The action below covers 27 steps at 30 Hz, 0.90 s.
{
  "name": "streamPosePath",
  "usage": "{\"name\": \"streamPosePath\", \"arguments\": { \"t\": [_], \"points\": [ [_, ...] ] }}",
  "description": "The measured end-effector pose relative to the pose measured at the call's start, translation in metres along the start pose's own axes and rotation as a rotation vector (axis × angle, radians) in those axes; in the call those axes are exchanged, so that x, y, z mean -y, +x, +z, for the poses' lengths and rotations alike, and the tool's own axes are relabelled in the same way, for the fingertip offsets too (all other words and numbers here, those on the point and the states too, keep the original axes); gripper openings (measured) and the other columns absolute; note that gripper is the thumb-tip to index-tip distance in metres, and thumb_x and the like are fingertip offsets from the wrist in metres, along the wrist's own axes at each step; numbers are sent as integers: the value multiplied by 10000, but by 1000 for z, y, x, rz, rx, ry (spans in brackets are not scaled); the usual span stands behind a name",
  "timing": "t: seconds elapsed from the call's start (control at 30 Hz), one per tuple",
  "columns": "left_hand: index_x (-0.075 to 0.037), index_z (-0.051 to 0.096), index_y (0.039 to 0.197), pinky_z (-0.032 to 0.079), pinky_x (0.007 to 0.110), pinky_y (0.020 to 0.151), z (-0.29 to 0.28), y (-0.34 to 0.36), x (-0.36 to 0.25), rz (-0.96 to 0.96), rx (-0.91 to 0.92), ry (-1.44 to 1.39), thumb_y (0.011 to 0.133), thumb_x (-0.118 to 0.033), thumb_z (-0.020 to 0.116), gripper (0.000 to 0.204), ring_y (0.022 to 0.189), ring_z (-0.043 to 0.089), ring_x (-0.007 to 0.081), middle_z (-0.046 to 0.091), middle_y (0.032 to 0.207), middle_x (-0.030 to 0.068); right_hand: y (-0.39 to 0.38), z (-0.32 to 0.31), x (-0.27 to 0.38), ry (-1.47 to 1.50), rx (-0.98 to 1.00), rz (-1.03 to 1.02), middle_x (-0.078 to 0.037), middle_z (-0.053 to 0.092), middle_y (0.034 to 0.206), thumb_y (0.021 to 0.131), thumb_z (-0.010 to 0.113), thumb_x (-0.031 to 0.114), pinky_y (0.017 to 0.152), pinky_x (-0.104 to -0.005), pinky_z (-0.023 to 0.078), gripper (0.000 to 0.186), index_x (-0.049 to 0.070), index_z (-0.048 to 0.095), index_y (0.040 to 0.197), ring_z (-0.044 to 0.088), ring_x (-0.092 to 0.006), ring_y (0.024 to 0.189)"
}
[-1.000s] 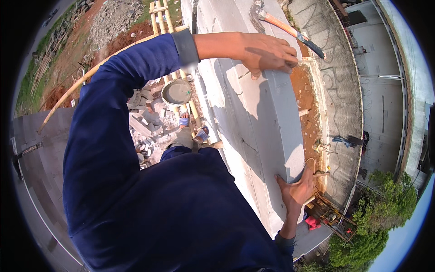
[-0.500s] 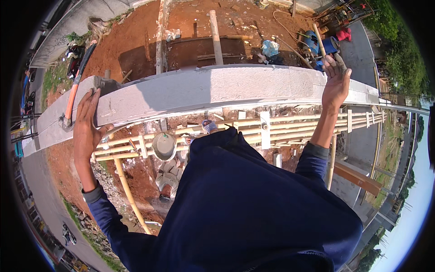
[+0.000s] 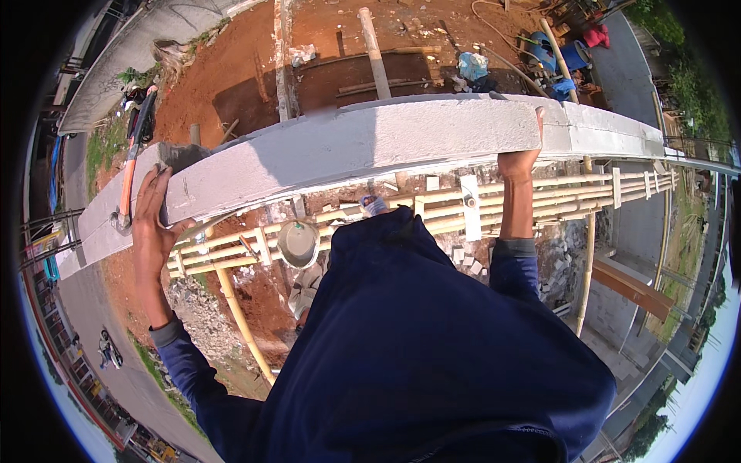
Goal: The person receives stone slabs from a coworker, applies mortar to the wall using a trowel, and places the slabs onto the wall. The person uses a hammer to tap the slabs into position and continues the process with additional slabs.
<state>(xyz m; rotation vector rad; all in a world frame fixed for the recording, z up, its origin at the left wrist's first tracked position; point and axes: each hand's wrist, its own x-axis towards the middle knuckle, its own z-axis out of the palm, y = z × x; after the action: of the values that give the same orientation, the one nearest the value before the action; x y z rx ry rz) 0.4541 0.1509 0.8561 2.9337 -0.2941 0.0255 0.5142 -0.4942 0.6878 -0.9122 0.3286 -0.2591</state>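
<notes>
A long pale concrete block [image 3: 324,150] lies along the top of a narrow wall in front of me. At its left end is my left hand [image 3: 154,216], fingers stretched along the block's end and thumb spread apart below. My right hand [image 3: 521,160] grips the block at its right end. The thumb shows by that end and dark fingertips peek past the far edge, while the block hides the palm. Left of my left hand, a tool with an orange-and-black handle [image 3: 129,181] and a curved metal end lies on the wall.
Bamboo poles [image 3: 432,217] run along the near side below the wall, with a grey bucket [image 3: 299,243] among them. Reddish soil [image 3: 224,62] with bamboo props lies beyond. Blue drums [image 3: 573,55] stand far right. A motorcycle [image 3: 108,349] is on the road at left.
My right hand has moved left from an open, raised pose and now holds the block's right end. My left hand stays at the left end. The view has shifted slightly.
</notes>
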Motion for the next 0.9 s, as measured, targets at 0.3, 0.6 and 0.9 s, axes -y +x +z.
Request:
{"name": "streamPosePath", "arguments": {
  "t": [0.3, 0.6, 0.9],
  "points": [
    [-131, 558, 1547, 465, 474, 1206, -5, -3, -7, -15, 8, 18, 562, -59, 956, 1064, 1465, 512, 356, 501, 1617, 168, -5, 0, 2, 18, -56, -10, -109, 723, 1188, 1117, 418, 607, 997, -429, 505, 651, 28, 685, 1249, 676, -257, 1108],
    [-162, 599, 1506, 487, 480, 1194, 1, -4, 4, -5, -29, -10, 547, -152, 977, 1031, 1472, 510, 341, 555, 1580, 131, -1, 2, 2, -39, -129, -10, -190, 666, 1371, 1102, 389, 646, 1148, -485, 449, 748, -3, 601, 1408, 613, -344, 1306],
    [-186, 597, 1508, 545, 446, 1129, 3, -4, 6, 54, -60, 19, 610, -194, 964, 969, 1412, 571, 326, 551, 1585, 98, 9, -31, -3, -76, -103, -91, -129, 649, 1444, 1120, 382, 605, 1183, -494, 443, 673, 69, 578, 1476, 601, -325, 1344]
  ]
}}
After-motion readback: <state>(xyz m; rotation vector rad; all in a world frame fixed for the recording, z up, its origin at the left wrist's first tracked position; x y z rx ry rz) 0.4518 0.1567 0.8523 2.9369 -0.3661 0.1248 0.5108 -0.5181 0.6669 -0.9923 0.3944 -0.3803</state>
